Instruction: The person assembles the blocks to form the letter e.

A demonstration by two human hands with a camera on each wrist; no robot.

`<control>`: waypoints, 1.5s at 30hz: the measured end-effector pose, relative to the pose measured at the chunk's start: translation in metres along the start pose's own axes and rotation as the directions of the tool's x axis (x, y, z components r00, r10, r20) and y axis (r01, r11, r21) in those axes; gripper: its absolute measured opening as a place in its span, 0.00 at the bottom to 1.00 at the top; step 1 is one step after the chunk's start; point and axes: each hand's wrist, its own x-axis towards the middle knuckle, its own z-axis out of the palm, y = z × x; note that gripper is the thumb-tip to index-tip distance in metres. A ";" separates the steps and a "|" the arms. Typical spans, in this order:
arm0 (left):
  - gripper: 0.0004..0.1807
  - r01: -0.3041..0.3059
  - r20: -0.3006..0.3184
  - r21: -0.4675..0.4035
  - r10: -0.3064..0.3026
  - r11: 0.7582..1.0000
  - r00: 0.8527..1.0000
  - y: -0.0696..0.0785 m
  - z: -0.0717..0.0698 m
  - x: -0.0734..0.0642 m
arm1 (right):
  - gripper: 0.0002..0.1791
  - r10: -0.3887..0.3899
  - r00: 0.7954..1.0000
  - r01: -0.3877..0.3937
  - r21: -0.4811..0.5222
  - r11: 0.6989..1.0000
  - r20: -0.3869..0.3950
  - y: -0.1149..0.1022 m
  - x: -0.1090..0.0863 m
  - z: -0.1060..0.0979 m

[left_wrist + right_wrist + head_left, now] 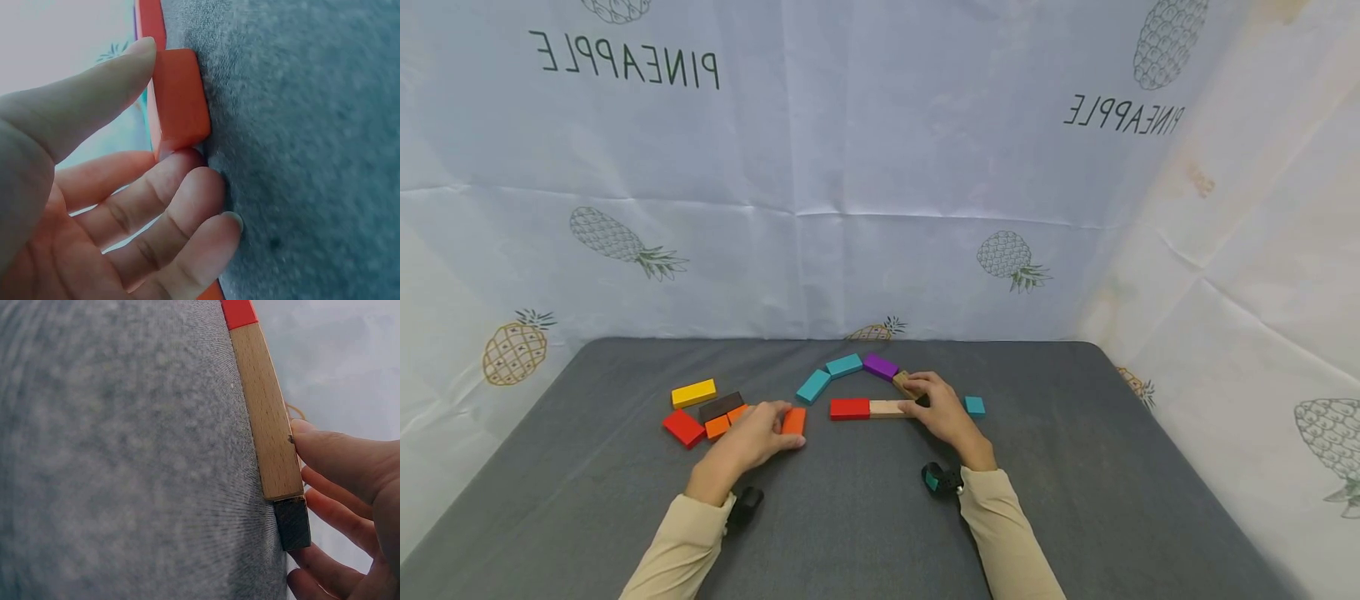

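Sleeves of beige cloth cover both forearms, which we find extended over the grey table. At the cuffs we note two black devices; the right one bears a green patch.

We record the left hand with an orange block pinched between thumb and fingertips, the thumb at one end and the fingers bent in at the other. This block appears to sit on the table, left of a straight row.

Beside that hand, to its left, lie a red block, two partly hidden orange pieces, a dark block and, farthest of these, a yellow block.

The row comprises a red bar, a wood bar and a black block, set end to end. The right hand is at its right part, fingers bent and parted from the thumb. Its thumb is at the wood bar and its forefinger at a tan block; we cannot tell whether it grips either. Right of it lies a blue block.

Beyond the row we observe an arc: two teal blocks, a purple block and the tan one.

Behind the table hangs a pale cloth printed with pineapples and reversed lettering.
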 end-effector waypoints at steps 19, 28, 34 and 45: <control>0.35 -0.006 -0.049 -0.012 0.006 1.000 0.999 0.008 0.006 0.006 | 0.23 -0.018 1.000 0.018 0.040 0.999 0.001 -0.003 -0.001 -0.003; 0.36 -0.007 -0.055 0.005 0.007 1.000 0.998 0.009 0.007 0.008 | 0.23 -0.013 1.000 0.013 0.026 1.000 -0.005 -0.003 -0.001 -0.002; 0.37 -0.010 -0.055 0.039 0.012 0.999 0.998 0.009 0.007 0.009 | 0.23 -0.014 1.000 0.014 0.024 1.000 0.006 -0.003 -0.001 -0.002; 0.37 -0.011 -0.051 0.029 0.013 1.000 0.999 0.008 0.006 0.007 | 0.23 -0.015 1.000 0.015 0.017 1.000 0.002 -0.001 0.001 -0.001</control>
